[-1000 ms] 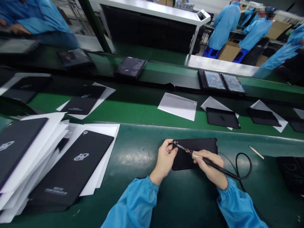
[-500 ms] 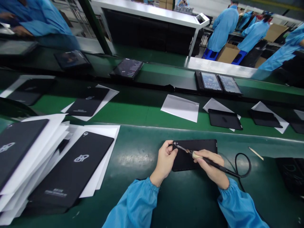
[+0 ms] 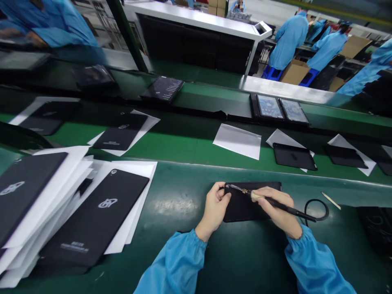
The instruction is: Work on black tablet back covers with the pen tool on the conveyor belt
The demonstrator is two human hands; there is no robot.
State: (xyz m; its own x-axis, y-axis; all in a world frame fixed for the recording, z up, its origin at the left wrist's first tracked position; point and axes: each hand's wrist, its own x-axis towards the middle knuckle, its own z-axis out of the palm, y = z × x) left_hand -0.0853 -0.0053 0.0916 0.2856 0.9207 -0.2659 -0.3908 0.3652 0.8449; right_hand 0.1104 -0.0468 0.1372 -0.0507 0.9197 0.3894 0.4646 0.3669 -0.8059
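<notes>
A black tablet back cover (image 3: 245, 208) lies flat on the green bench in front of me. My left hand (image 3: 216, 206) grips its upper left corner, with thumb and fingers closed at the edge. My right hand (image 3: 277, 206) is closed around a soldering iron (image 3: 271, 201), holding it like a pen. The iron slants down to the left, and its metal tip is at the corner beside my left fingertips. Whatever small part sits under the tip is too small to make out. A black cord (image 3: 317, 208) loops on the bench to the right of the iron.
To the left is a stack of black covers (image 3: 105, 212) interleaved with white sheets (image 3: 130, 222). A thin wooden stick (image 3: 330, 200) and a dark object (image 3: 375, 228) are at right. Beyond, a green belt (image 3: 183, 143) carries sheets and covers. A co-worker's blue sleeve (image 3: 63, 24) shows upper left.
My right hand and the iron have shifted slightly right, and the cord loop has changed shape. The sheets and covers on the nearer belt have moved a little right. My left hand keeps its grip.
</notes>
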